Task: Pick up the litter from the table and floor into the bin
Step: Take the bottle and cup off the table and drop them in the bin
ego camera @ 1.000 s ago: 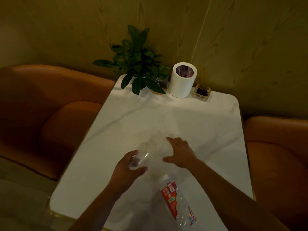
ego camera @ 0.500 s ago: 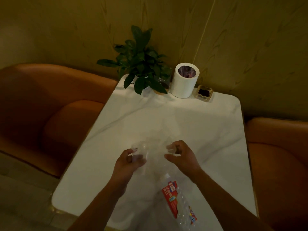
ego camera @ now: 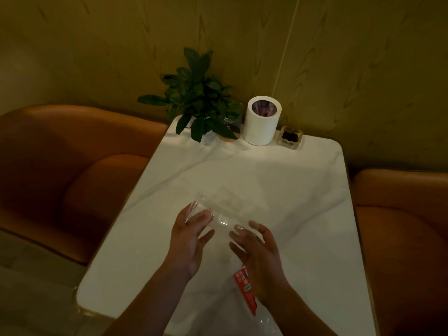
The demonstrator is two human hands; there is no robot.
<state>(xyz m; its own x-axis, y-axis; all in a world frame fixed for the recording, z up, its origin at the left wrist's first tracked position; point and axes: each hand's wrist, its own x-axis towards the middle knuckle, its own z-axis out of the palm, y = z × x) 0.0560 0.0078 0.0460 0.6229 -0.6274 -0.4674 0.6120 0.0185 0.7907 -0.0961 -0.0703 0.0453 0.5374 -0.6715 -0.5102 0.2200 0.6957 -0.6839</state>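
Currently: plastic bottle with red label lies at near table edge, partly under right forearm | left hand and right hand above tabletop, fingers spread, together gripping a clear plastic container | far edge: plant, white bin, small dish

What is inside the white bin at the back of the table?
The white bin holds a purplish liner or bag, visible through its open top. Whether any litter lies inside cannot be told: the view is dim and the bin's wall hides its lower part.
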